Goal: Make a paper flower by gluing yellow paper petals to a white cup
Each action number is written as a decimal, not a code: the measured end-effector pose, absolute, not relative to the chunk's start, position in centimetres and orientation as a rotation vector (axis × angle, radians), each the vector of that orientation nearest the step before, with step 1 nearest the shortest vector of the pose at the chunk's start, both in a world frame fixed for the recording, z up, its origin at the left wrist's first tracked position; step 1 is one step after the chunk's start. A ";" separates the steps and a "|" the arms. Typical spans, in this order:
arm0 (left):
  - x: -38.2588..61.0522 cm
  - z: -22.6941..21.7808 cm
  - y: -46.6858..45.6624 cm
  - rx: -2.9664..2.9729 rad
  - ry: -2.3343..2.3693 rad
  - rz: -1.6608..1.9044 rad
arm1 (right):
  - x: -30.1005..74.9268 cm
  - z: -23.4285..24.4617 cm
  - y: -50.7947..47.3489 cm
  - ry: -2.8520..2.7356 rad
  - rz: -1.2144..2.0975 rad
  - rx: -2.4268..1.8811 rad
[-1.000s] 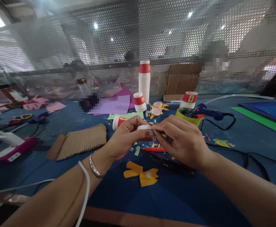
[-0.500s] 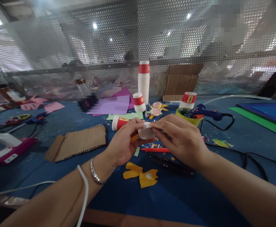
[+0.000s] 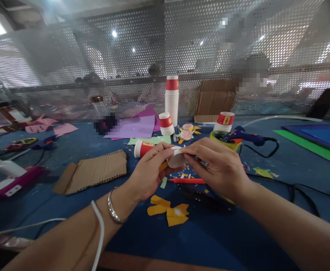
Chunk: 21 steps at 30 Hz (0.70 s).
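Between both hands is a small white paper disc [image 3: 177, 159] that looks like the bottom of a paper cup, with an orange-yellow paper strip [image 3: 163, 166] at its left side. My left hand [image 3: 149, 173], with a silver bangle at the wrist, grips its left edge between thumb and fingers. Pinching the upper right edge is my right hand [image 3: 219, 165]; its fingertips partly hide the rim. Just below the hands lie a red pen [image 3: 189, 181] and yellow paper cut-outs [image 3: 169, 209]. A red and white paper cup [image 3: 143, 148] lies on its side behind my left hand.
A tall stack of paper cups [image 3: 172, 105] stands at the back. To the right, a blue glue gun [image 3: 248, 135] rests on a yellow tape roll [image 3: 224, 139], its black cord trailing. Corrugated cardboard [image 3: 97, 171] lies left. A white cable [image 3: 99, 229] crosses my left forearm.
Both hands keep their hold on the white disc, which has turned or tilted slightly. The view has shifted a little; the things on the table stay put.
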<state>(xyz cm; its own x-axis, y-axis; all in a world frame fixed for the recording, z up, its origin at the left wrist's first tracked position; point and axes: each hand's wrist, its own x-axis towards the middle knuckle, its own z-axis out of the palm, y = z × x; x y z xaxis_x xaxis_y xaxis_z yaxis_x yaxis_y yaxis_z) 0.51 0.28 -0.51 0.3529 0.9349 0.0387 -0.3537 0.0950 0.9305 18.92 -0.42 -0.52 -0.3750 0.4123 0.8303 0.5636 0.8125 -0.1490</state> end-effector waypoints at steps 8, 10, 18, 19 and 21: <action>0.5 -0.9 0.2 1.343 0.712 1.093 | 18.9 -0.6 -0.7 -2.045 -0.233 -0.701; 0.4 -1.0 0.2 1.441 0.729 1.085 | 18.8 -0.6 -0.7 -2.064 -0.254 -0.702; -0.2 -1.0 0.4 1.837 0.826 1.013 | 18.7 -1.0 -0.5 -2.105 -0.276 -0.823; -0.3 -0.9 0.4 1.837 0.833 0.994 | 18.8 -1.0 -0.5 -2.106 -0.267 -0.840; -0.4 -0.7 0.5 1.769 0.821 0.960 | 18.8 -0.9 -0.5 -2.099 -0.264 -0.866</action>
<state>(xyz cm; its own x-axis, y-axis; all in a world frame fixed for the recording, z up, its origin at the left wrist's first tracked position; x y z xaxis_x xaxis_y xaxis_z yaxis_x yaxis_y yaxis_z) -0.40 0.53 -0.74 0.4707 0.8455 0.2522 0.1183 -0.3438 0.9316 18.82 -0.50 -0.94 -0.4179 0.4887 0.7658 0.6633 0.7402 -0.1104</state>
